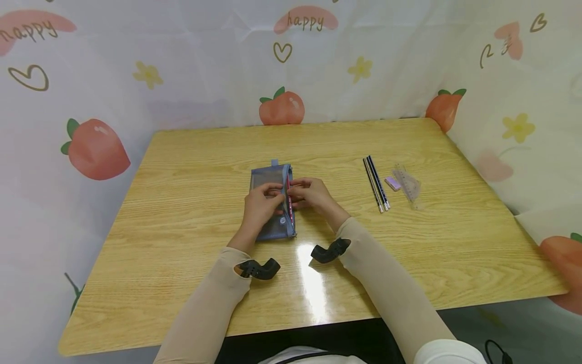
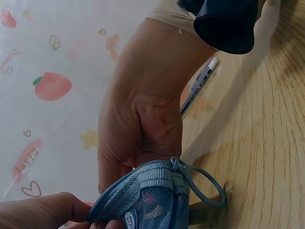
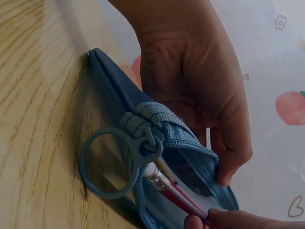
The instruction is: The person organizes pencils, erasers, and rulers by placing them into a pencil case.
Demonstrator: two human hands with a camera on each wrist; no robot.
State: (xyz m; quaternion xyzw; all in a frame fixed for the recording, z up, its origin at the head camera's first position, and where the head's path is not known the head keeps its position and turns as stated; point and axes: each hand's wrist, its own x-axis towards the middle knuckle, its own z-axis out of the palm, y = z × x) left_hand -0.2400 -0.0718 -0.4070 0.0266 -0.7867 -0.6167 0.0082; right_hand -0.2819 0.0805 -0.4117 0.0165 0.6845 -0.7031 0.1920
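Note:
A blue mesh zippered pencil pouch (image 1: 271, 231) lies on the table with its zip side open toward the right. My left hand (image 1: 260, 206) pinches the upper edge of that opening, as the right wrist view also shows. At the mouth of the pouch, my right hand (image 1: 313, 194) pinches a red pencil (image 3: 186, 202). The pencil lies within the opening, its white eraser near the zip end. A ring-shaped zipper pull (image 3: 85, 164) hangs at that end. The pencil's far end is hidden by the fingers.
Several dark pencils (image 1: 376, 183) lie to the right on the wooden table (image 1: 195, 202). Beside them are a purple eraser (image 1: 393, 183) and clear rulers (image 1: 408, 184), one of them triangular. A printed curtain (image 1: 204, 60) borders the table's back and sides.

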